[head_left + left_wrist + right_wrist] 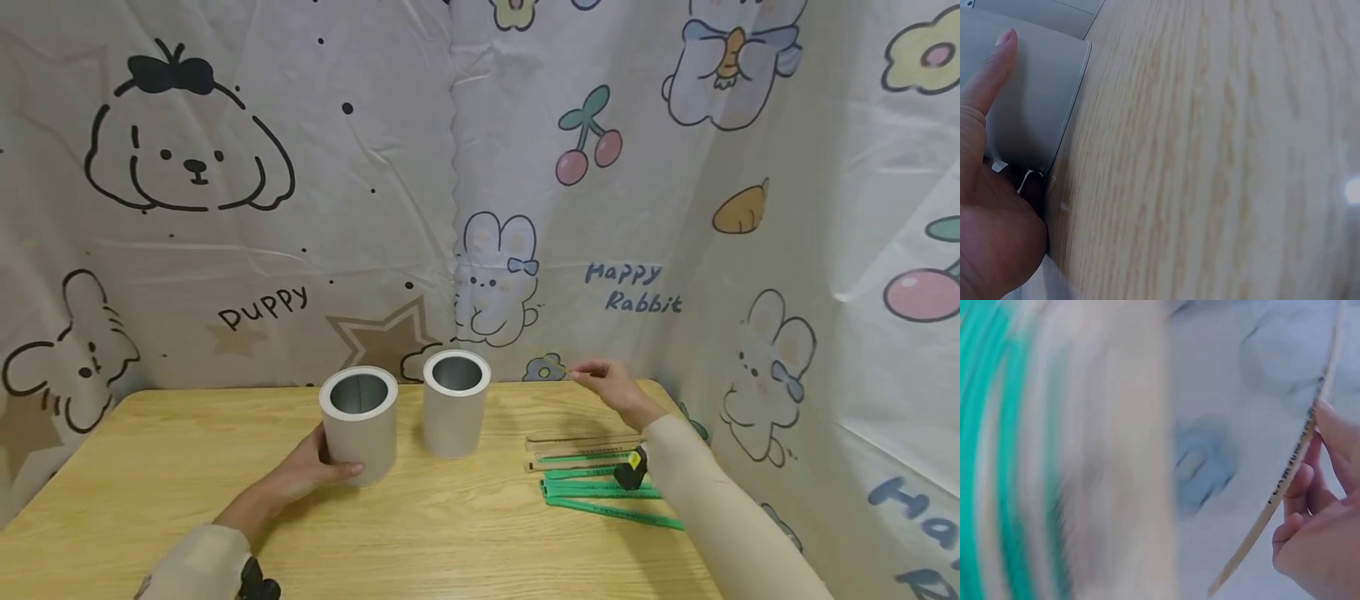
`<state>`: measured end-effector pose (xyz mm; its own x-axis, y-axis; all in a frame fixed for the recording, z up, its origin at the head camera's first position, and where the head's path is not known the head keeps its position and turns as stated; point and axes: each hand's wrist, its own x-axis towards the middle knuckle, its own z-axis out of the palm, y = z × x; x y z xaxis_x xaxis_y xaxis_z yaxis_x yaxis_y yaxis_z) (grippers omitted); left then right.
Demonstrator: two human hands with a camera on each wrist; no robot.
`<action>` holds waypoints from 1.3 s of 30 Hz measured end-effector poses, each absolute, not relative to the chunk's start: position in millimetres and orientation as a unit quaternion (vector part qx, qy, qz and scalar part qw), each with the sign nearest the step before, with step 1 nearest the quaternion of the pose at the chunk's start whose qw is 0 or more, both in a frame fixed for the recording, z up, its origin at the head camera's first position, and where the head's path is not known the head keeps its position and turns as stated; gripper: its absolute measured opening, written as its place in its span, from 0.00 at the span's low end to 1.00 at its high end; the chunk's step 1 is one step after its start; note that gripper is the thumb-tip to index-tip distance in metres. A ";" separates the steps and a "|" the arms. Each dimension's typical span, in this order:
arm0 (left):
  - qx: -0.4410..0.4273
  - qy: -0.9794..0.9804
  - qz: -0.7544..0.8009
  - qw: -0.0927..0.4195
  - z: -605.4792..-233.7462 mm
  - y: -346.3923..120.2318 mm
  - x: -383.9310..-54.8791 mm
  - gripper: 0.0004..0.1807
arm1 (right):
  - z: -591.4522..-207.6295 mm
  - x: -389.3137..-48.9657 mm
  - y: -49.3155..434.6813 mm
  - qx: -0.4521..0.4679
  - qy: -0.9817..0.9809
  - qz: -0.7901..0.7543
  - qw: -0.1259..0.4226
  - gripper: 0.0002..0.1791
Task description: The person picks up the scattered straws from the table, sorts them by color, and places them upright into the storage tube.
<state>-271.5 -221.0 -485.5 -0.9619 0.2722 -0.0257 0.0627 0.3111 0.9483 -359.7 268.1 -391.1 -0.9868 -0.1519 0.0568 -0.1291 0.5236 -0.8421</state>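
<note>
My left hand (307,465) grips a white cylindrical container (369,433) with a thick rim and grey inside. Its thumb lies along the wall, as the left wrist view also shows, and the other fingers are mostly hidden behind it. A second white cylindrical container (453,421) stands upright just to the right. Above the table's far right part, my right hand (611,387) pinches a thin tan stick (1291,465) between thumb and fingers. Black lettering runs along that stick, which looks slender and partly end-on in the head view.
Several green sticks (600,487) and tan sticks (573,451) with dark print lie on the wooden table (435,546) under my right forearm. A printed cloth (390,208) hangs behind the table and along its right side.
</note>
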 end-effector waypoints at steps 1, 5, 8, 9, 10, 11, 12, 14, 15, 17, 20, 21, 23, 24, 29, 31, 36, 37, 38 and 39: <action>0.106 0.804 0.578 0.091 -485.9 -220.3 -272.0 0.59 | -379.6 -357.0 260.2 -0.077 0.860 -0.504 0.004 0.19; 0.103 0.804 0.579 0.091 -485.6 -218.7 -272.0 0.60 | -333.4 -343.9 215.9 -0.071 0.782 -0.619 -0.013 0.13; 0.103 0.804 0.578 0.092 -484.2 -218.7 -270.5 0.59 | -304.8 -332.3 173.3 -0.073 0.694 -0.716 -0.005 0.07; 0.101 0.805 0.578 0.093 -483.9 -218.9 -269.9 0.59 | -297.8 -328.5 158.2 -0.077 0.661 -0.746 -0.002 0.08; 0.102 0.804 0.578 0.095 -483.5 -219.4 -269.6 0.59 | -292.3 -324.8 142.7 -0.086 0.629 -0.773 0.002 0.12; 0.102 0.805 0.577 0.098 -483.0 -219.7 -269.1 0.60 | -287.9 -321.4 127.5 -0.095 0.601 -0.794 0.008 0.15; 0.100 0.806 0.575 0.100 -482.7 -220.1 -268.5 0.60 | -284.8 -318.5 111.7 -0.106 0.573 -0.813 0.012 0.18; 0.095 0.806 0.575 0.102 -482.6 -221.1 -267.7 0.60 | -282.2 -312.5 81.0 -0.125 0.531 -0.838 0.031 0.21; 0.094 0.806 0.574 0.104 -482.5 -221.5 -267.3 0.60 | -282.5 -309.9 66.3 -0.133 0.515 -0.846 0.041 0.23; 0.096 0.808 0.572 0.102 -482.4 -221.9 -267.3 0.60 | -286.0 -305.6 38.9 -0.146 0.497 -0.853 0.060 0.24; 0.102 0.808 0.571 0.102 -482.3 -221.2 -269.0 0.60 | -295.7 -302.0 5.6 -0.147 0.500 -0.850 0.075 0.22; 0.103 0.809 0.570 0.103 -482.1 -220.8 -269.5 0.60 | -300.1 -302.1 -4.0 -0.145 0.502 -0.850 0.073 0.21; 0.103 0.811 0.567 0.103 -481.5 -220.7 -270.5 0.61 | -308.9 -304.2 -21.0 -0.135 0.508 -0.848 0.069 0.18; 0.101 0.811 0.567 0.104 -481.3 -220.7 -270.4 0.61 | -313.2 -305.3 -28.5 -0.127 0.514 -0.846 0.066 0.16; 0.099 0.812 0.565 0.109 -482.8 -219.7 -269.7 0.61 | -333.7 -305.9 -49.2 -0.106 0.591 -0.797 0.062 0.10; 0.103 0.808 0.569 0.110 -483.4 -218.9 -269.4 0.60 | -337.0 -302.3 -46.9 -0.122 0.640 -0.756 0.058 0.15; 0.109 0.803 0.575 0.112 -481.9 -218.3 -270.1 0.60 | -328.9 -297.4 -18.5 -0.194 0.710 -0.675 0.050 0.18; 0.108 0.803 0.576 0.112 -481.6 -218.5 -270.2 0.60 | -325.8 -297.2 -9.7 -0.207 0.717 -0.663 0.055 0.18; 0.107 0.803 0.575 0.111 -481.4 -218.8 -270.2 0.60 | -323.2 -297.4 -0.4 -0.218 0.727 -0.649 0.058 0.18; 0.106 0.804 0.575 0.110 -481.4 -219.1 -270.2 0.60 | -321.7 -298.0 9.8 -0.229 0.735 -0.635 0.061 0.18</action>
